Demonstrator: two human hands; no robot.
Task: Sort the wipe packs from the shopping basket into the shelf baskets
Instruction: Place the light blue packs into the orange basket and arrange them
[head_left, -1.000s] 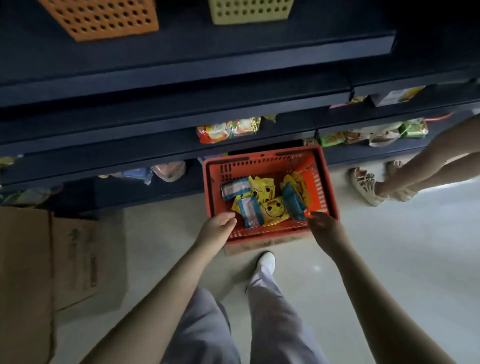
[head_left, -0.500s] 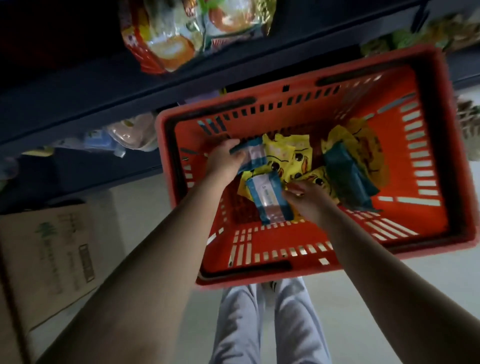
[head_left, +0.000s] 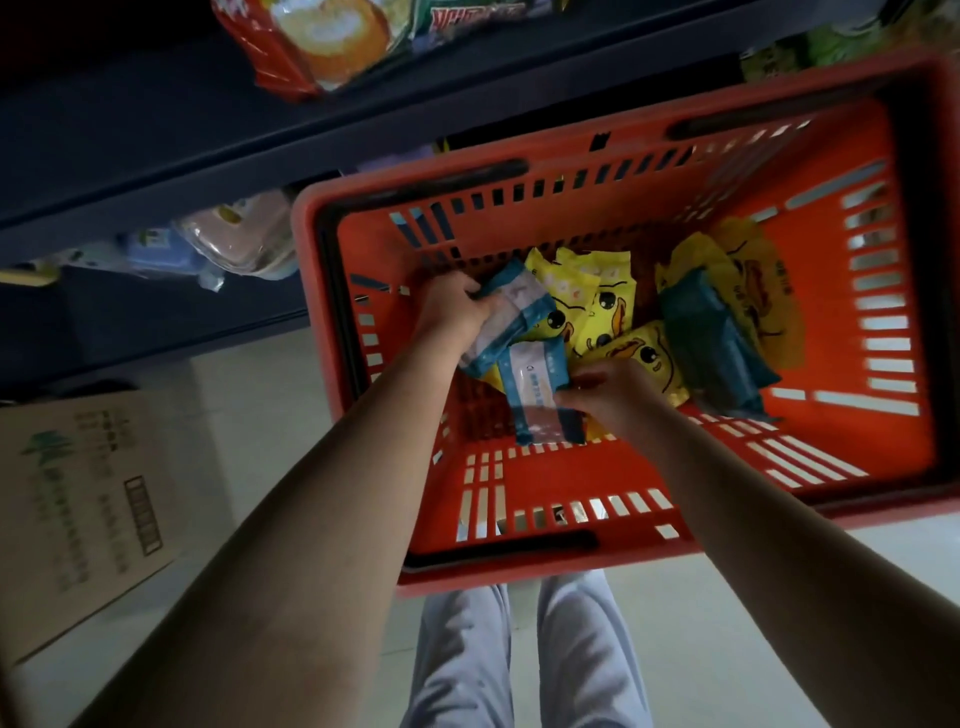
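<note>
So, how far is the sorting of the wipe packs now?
Done: nothing visible; no shelf basket is in view. In hand: the left hand grips a blue-and-white wipe pack, the right hand pinches a second blue-and-white pack. Left: yellow duck-print packs and a dark teal pack lying in the red plastic shopping basket.

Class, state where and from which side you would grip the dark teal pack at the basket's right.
Probably pinch the teal pack across its long side edges, coming from above: it lies tilted atop yellow packs, both edges exposed.
</note>
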